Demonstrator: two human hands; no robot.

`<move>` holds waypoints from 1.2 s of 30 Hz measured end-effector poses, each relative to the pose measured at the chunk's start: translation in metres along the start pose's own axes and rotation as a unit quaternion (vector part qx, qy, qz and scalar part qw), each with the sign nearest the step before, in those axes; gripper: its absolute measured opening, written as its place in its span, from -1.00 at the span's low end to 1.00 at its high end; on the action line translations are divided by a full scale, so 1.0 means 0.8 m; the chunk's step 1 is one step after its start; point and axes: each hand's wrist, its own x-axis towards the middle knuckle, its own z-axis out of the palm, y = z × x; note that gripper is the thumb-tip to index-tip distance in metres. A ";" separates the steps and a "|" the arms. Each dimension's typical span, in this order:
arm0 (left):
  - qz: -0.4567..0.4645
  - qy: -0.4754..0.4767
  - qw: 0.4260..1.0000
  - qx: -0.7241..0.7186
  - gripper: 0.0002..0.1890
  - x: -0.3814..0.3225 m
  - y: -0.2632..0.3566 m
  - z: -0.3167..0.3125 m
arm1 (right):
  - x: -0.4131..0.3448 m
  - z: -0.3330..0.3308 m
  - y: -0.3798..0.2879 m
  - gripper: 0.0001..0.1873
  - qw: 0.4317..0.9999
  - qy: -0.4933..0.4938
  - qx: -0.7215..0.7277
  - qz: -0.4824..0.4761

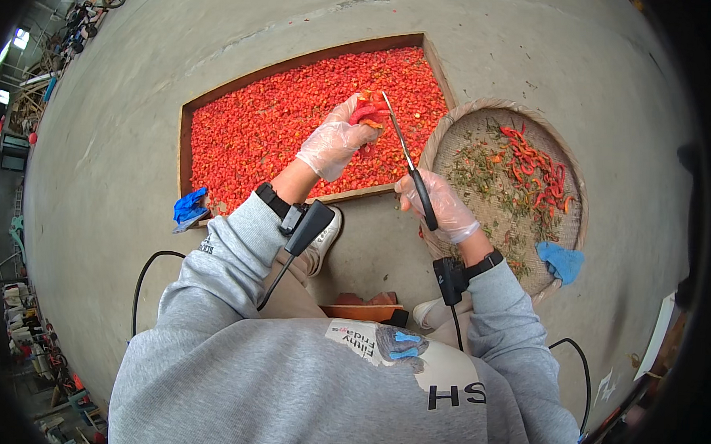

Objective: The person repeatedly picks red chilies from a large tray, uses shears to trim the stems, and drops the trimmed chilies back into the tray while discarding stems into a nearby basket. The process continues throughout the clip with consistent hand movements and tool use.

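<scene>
Several red chili peppers (367, 112) are gripped in my left hand (334, 139), which wears a clear plastic glove. My right hand (442, 203), gloved the same way, holds black-handled scissors (413, 163). The blades point up and away from me, and their tips reach the peppers at my left fingers. Whether the blades touch a pepper is hard to tell. Below both hands lies a shallow wooden frame (303, 58) spread with chopped red chili pieces (288, 124). On the right, a round woven bamboo tray (579, 172) carries whole red chilies (533, 164) and green stem scraps (477, 168).
A light blue cloth (561, 262) hangs over the tray's near rim. A crumpled dark blue thing (189, 206) lies at the frame's near-left corner. An orange-brown wooden stool (363, 310) is beneath me, between my shoes. Cables trail from straps on both wrists. Clutter lines the far-left wall.
</scene>
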 end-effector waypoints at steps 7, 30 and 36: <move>-0.002 0.002 0.999 -0.036 -0.47 0.001 0.004 0.000 | -0.004 0.004 -0.012 -0.73 0.998 0.054 -0.014 0.021; 0.045 -0.009 0.994 -0.104 -0.41 -0.003 0.018 0.010 | 0.002 0.004 -0.010 -0.74 0.991 0.122 0.047 -0.019; 0.074 -0.032 0.984 -0.158 -0.54 0.001 0.012 0.001 | 0.006 -0.010 -0.007 -0.75 0.989 0.140 0.039 0.002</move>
